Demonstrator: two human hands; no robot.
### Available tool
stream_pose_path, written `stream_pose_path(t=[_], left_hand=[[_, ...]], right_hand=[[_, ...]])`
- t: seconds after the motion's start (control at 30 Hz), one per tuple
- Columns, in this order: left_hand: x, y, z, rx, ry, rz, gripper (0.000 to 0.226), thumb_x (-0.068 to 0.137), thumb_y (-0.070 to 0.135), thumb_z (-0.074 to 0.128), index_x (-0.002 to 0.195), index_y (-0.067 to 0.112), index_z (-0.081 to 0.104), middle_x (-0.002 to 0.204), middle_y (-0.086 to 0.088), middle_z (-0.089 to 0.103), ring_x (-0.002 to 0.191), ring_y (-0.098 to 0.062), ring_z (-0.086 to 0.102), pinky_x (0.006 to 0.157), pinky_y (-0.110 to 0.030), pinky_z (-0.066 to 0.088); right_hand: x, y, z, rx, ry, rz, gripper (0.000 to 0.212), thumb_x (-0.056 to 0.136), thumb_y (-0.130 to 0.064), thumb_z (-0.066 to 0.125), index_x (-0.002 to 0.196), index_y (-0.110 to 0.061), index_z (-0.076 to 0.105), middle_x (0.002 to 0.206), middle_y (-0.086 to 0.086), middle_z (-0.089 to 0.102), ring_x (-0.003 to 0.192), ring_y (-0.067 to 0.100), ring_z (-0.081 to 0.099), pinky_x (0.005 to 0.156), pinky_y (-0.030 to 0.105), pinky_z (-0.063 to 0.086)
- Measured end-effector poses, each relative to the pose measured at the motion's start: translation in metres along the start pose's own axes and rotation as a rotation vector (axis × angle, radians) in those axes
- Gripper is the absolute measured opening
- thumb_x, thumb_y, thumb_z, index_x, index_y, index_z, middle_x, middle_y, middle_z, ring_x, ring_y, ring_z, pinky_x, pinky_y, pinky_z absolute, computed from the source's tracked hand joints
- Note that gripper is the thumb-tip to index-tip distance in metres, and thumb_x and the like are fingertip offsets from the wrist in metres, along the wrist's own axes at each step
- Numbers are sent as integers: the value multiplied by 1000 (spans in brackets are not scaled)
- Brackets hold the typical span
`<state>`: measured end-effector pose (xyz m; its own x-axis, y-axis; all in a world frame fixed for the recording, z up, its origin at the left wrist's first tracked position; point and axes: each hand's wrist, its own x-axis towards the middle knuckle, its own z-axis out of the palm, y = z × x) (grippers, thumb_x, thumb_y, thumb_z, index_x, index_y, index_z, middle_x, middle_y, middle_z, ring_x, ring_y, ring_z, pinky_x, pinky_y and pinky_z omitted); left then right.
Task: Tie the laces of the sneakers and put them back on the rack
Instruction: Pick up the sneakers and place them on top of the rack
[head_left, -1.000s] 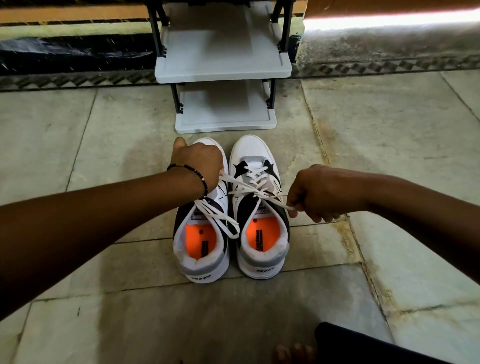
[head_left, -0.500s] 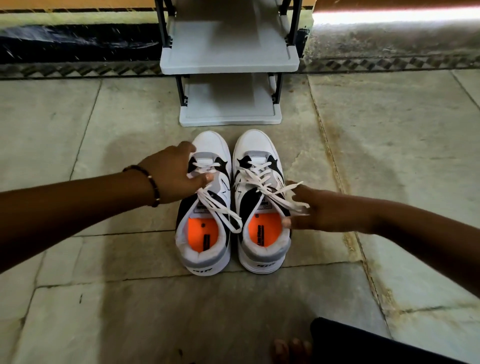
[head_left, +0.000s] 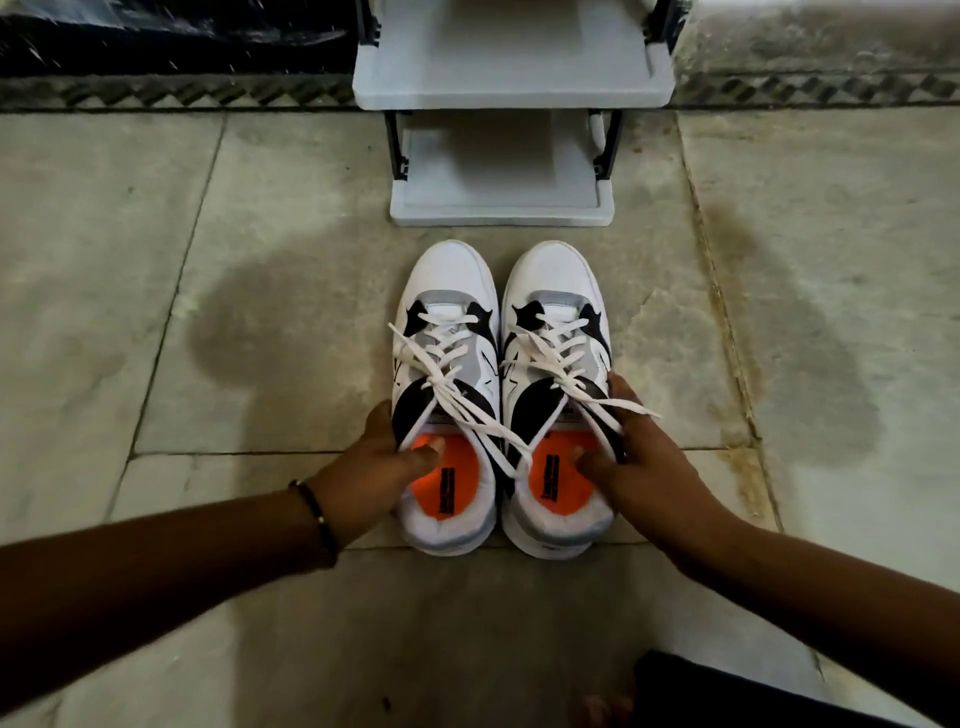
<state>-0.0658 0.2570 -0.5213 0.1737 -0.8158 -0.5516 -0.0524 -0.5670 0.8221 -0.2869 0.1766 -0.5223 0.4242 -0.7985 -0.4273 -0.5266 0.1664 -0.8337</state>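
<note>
I have the left hand (head_left: 371, 467) clamped on the outer collar of the left sneaker (head_left: 447, 400), thumb hooked inside over the orange insole, fingers wrapped on the outside. The right hand (head_left: 634, 462) grips the right sneaker (head_left: 558, 395) the same way at its outer collar. Both sneakers sit side by side on the floor (head_left: 156, 312), touching along their inner edges, toes pointing to 12 o'clock.

My worry is the laces (head_left: 467, 410). Both look knotted, but the free ends trail long toward 5 o'clock; one from the left sneaker lies across the gap into the right sneaker's opening, and one end drapes over my right hand. If I lift the pair unevenly, a trailing end could snag, pull a knot loose, or get pinned under a sole on the shelf. A one-sided collar grip could also let a sneaker tip toe-down.

The rack (head_left: 501, 171) stands at 12 o'clock, just beyond the toes, its lower shelf bare and the upper shelf overhanging it. That overhang is the thing in my way: I judge the sneakers must go in low and level. A dark damp-looking patch marks the floor at 9 o'clock. At 5 o'clock, near the frame edge, a dark cloth (head_left: 727, 691) sits clear of the path.
</note>
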Motion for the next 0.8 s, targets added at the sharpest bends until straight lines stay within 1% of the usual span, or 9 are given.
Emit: stream_pose_path(t=[0.07, 0.13, 0.2, 0.27, 0.33, 0.47, 0.53, 0.63, 0.8], left_hand=[[-2, -9, 11, -65, 133, 47, 56, 83, 3, 56, 135, 16, 39, 134, -4, 52, 126, -19, 48, 107, -35, 39], [-2, -12, 21, -107, 222, 72, 53, 87, -10, 45, 134, 15, 41, 130, 0, 56, 121, -10, 53, 97, -19, 47], [-3, -10, 28, -176, 238, 64, 52, 88, -12, 41, 132, 15, 43, 122, 7, 59, 112, 3, 57, 82, -6, 49], [-6, -7, 32, -242, 228, 70, 52, 89, -13, 39, 131, 16, 41, 121, 13, 57, 110, 10, 56, 83, -4, 46], [-7, -6, 29, -283, 229, 59, 52, 89, -8, 43, 135, 15, 37, 128, 6, 55, 116, 4, 55, 91, -11, 47], [-2, -9, 32, -146, 262, -33, 68, 81, 14, 47, 144, 19, 23, 146, -3, 41, 135, -14, 39, 112, -44, 35], [-3, -5, 32, -103, 290, -58, 68, 82, 14, 47, 144, 19, 21, 149, -4, 36, 139, -16, 33, 114, -48, 30], [-6, 0, 30, -124, 306, -51, 61, 83, 11, 47, 141, 21, 30, 146, -8, 41, 137, -21, 37, 112, -53, 31], [-22, 37, 30, -217, 310, -65, 43, 82, 22, 51, 125, 23, 47, 131, -8, 54, 125, -21, 49, 110, -50, 36]], right_hand=[[-5, 0, 8, 131, 50, 18, 72, 84, -3, 55, 141, -37, 29, 134, -14, 52, 122, 4, 48, 104, 36, 42], [-8, 0, 17, 259, 90, 53, 77, 81, 1, 50, 144, -35, 25, 141, -11, 46, 125, 0, 45, 104, 31, 41], [-9, 2, 25, 343, 111, 98, 83, 74, 1, 47, 145, -35, 22, 145, -8, 42, 127, 0, 43, 104, 30, 41], [-11, 1, 27, 375, 121, 108, 88, 68, 0, 45, 145, -33, 21, 148, -7, 39, 131, 3, 41, 107, 34, 40], [-8, -2, 28, 379, 137, 126, 87, 69, -1, 46, 146, -31, 19, 150, -5, 36, 133, 4, 39, 109, 34, 38], [2, -4, 37, 294, 200, 155, 72, 84, -20, 52, 144, -39, 17, 154, -4, 29, 140, 11, 28, 113, 48, 29], [2, -11, 40, 249, 241, 173, 67, 88, -19, 49, 142, -44, 18, 155, -4, 26, 142, 12, 25, 114, 49, 27], [-3, -21, 34, 272, 226, 216, 68, 90, 1, 43, 144, -34, 20, 153, -3, 29, 140, 13, 28, 115, 46, 27], [-11, -49, 10, 404, 174, 323, 69, 89, 13, 34, 143, -31, 28, 132, -7, 51, 119, 8, 51, 108, 43, 38]])
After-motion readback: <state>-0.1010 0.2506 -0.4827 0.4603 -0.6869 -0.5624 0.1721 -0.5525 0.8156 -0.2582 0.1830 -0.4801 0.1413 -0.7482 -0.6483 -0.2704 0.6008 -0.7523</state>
